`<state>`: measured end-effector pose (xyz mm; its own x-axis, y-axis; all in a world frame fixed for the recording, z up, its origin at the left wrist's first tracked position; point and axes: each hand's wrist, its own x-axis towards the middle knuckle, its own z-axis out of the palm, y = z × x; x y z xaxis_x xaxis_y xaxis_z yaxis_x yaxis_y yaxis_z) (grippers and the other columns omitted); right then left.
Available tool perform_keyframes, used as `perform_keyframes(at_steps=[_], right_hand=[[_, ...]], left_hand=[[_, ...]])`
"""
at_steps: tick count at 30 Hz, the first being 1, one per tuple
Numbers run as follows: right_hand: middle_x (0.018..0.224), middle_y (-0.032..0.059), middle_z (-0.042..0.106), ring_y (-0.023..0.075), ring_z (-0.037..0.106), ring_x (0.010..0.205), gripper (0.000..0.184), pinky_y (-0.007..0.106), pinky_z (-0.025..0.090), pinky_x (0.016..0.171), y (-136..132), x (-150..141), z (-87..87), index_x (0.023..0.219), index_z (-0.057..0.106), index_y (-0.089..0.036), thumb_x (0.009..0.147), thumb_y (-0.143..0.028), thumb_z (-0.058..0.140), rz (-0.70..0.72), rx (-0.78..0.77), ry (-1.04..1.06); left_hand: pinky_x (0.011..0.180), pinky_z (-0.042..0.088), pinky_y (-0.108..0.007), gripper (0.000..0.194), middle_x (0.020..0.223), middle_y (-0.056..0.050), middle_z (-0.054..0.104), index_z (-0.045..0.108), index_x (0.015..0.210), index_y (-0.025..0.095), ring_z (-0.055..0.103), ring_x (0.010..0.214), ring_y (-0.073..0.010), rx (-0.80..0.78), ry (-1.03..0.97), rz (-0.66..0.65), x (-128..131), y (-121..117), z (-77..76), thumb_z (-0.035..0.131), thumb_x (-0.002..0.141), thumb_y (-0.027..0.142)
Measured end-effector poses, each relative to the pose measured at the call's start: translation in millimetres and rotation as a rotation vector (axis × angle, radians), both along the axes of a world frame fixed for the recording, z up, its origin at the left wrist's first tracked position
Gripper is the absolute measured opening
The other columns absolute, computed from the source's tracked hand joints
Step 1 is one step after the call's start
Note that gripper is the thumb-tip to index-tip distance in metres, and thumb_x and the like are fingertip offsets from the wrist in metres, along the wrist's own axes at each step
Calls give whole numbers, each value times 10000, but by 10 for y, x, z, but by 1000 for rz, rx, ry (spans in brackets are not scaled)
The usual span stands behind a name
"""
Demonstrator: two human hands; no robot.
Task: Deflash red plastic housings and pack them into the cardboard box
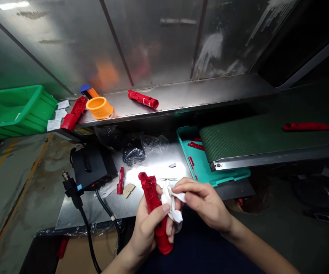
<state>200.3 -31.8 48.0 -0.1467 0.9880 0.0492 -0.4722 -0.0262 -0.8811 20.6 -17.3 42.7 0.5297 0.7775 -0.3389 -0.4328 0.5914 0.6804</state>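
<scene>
Left hand (148,225) grips red casing (162,239), right hand (208,203) white cloth (168,199); teal tray (227,176) holds red pieces (196,146).

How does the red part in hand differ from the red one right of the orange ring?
Held part: in the left hand, white cloth against it. Shelf part: untouched on the metal shelf.
Shelf part shows white marks; none visible on held part.
Both: red, elongated.

Angles the bare left forearm (123,260) and bare right forearm (257,245) up from the lower edge. Curls the left hand (150,222) in a grip, thumb across the front; points the right hand (206,203) leftward, thumb and index finger pinching.
</scene>
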Motion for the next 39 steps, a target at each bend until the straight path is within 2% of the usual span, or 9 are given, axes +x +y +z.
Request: perform_keyframes(at_steps=[6,8,11,13,16,21,26,34,39], right_hand=[[1418,69,511,169,653,1057,559,278,591,866,-99,40,-87,1388,650,-379,893,-142,756,66,100,-271],[1326,60,598,168,655,1066,547,275,576,899,-103,42,-116,1369,667,-367,896,-99,733,-14,188,-410],[1045,25,701,150,679,939,312,241,574,807,-83,14,-144,1141,772,-308,899,-114,741,-173,208,-448],[903,1,711,127,677,764,160,212,567,661,-66,-1,-125,1010,762,-270,889,-167,776,-237,82,-356],[769,-22,709,126,669,594,155,217,568,542,-47,11,-4,973,694,-247,874,-232,812,-359,-96,-217],[813,-5,689,148,680,604,155,258,574,539,-36,-9,285,876,704,-235,832,-187,845,-467,29,-272],[983,60,689,194,677,844,198,304,585,725,-54,-142,338,1061,776,-253,881,-172,788,-357,300,-567],[954,39,703,177,683,845,376,300,562,751,-79,-141,317,1220,705,-283,945,-36,640,-359,430,-722],[831,-5,691,157,665,739,162,277,557,691,-47,-194,327,980,675,-249,906,-115,727,-366,259,-675]], left_hand=[[344,456,-164,134,478,48,579,515,1100,188,462,299,-97,-126,-265,-80,-69,36,-46,533,968,196],[331,436,-159,157,464,52,552,515,1122,178,432,289,-96,-155,-318,-132,-85,32,-73,504,966,190],[312,409,-160,172,450,68,529,473,1118,201,401,274,-101,-152,-327,-199,-79,-1,-102,520,953,220],[315,412,-173,206,447,83,527,433,1105,231,404,278,-107,-90,-219,-202,-61,-36,-99,565,954,276],[380,434,-183,278,497,76,561,437,1073,241,477,352,-113,124,201,-102,-29,-82,-53,650,953,372],[543,464,-239,194,756,18,597,552,1043,217,532,572,-128,472,723,-32,9,-86,74,665,952,346],[753,536,-311,197,939,-39,670,578,1129,221,629,806,-201,535,697,-31,33,-73,139,620,973,332],[708,520,-314,138,864,-21,663,579,1080,230,605,748,-203,504,707,-33,53,-84,108,585,993,337],[768,546,-344,135,936,-44,689,554,1108,223,660,833,-228,508,709,-35,55,-82,119,571,989,283]])
